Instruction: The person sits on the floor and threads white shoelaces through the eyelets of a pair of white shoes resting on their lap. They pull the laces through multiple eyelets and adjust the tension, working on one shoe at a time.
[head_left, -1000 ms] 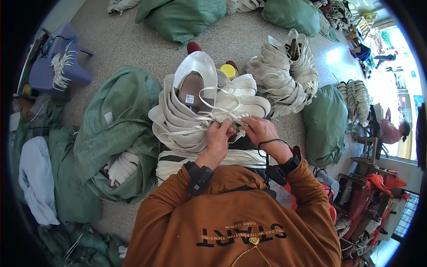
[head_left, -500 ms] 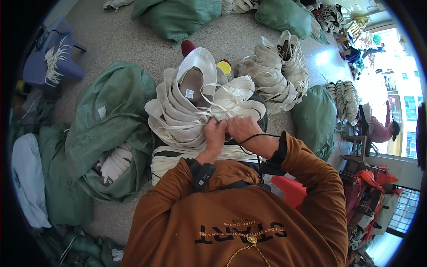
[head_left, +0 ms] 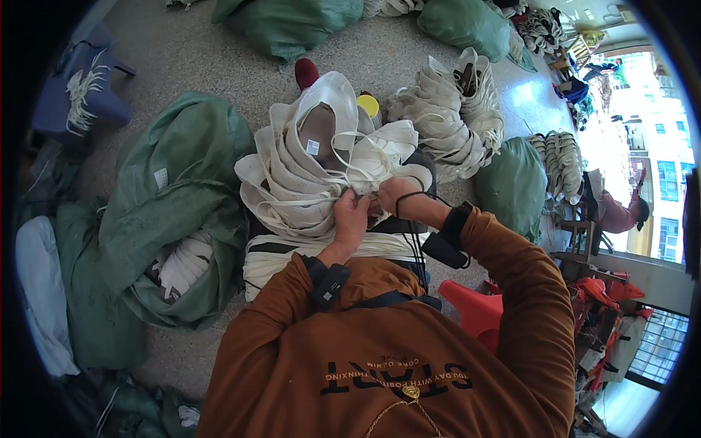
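A stacked bundle of white shoe uppers [head_left: 307,175] rests on my lap, bound with white cord [head_left: 361,157]. My left hand [head_left: 352,217] and my right hand [head_left: 392,198] meet at the bundle's near right side. Both have their fingers closed on the cord where it crosses the bundle. The fingertips are partly hidden among the white straps. More flat white pieces [head_left: 292,255] lie under the bundle, against my brown sleeves.
An open green sack [head_left: 175,212] with white pieces inside lies at my left. A second tied bundle of white uppers [head_left: 453,117] stands at the right, with green sacks [head_left: 515,186] behind it. A red stool [head_left: 478,310] is under me; a blue chair [head_left: 84,87] is far left. Another person [head_left: 621,215] sits at the right edge.
My head has shifted, so the bundle sits slightly lower and more to the left in view. Both hands stay on the cord at the bundle's near side.
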The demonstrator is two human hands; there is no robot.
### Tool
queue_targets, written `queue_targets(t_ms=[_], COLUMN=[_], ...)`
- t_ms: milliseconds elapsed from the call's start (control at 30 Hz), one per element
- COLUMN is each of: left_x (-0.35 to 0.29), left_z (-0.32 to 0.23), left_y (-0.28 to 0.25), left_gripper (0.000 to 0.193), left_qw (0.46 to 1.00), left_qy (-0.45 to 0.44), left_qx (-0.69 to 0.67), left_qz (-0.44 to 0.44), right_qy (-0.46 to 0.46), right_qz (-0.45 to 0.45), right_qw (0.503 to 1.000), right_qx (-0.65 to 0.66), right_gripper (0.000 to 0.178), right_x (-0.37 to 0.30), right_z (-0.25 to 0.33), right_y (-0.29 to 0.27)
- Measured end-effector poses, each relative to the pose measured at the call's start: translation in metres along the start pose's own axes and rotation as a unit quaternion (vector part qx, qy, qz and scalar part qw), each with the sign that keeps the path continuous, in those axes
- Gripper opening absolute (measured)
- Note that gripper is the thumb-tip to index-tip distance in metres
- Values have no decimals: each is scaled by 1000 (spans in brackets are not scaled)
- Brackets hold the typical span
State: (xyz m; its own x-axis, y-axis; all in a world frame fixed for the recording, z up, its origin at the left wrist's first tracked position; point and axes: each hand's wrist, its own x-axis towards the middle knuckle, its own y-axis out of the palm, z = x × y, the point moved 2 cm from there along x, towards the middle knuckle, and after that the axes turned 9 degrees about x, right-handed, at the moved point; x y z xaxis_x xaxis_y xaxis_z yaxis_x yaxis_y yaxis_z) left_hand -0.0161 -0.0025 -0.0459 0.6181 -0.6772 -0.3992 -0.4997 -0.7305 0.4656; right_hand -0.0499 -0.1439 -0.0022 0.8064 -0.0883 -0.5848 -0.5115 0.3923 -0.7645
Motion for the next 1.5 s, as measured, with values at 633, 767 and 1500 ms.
queue_targets(t_ms=[633, 767, 1500], left_x=[3, 3, 3], left_z=[-13, -14, -25], left_y=[3, 1, 0], left_gripper=[21, 20, 14], left_qw=[1000, 1000, 999], left_qy=[-5, -26, 0], left_qx=[12, 15, 51], left_qz=[-11, 5, -15], right_qy=[27, -113, 29], right_qz=[-125, -69, -109], right_qw=[991, 839, 800], right_qx=[42, 527, 589], right_gripper=[15, 12, 14], right_x=[-40, -42, -37], right_z=[31, 3, 8], right_y=[-22, -2, -3])
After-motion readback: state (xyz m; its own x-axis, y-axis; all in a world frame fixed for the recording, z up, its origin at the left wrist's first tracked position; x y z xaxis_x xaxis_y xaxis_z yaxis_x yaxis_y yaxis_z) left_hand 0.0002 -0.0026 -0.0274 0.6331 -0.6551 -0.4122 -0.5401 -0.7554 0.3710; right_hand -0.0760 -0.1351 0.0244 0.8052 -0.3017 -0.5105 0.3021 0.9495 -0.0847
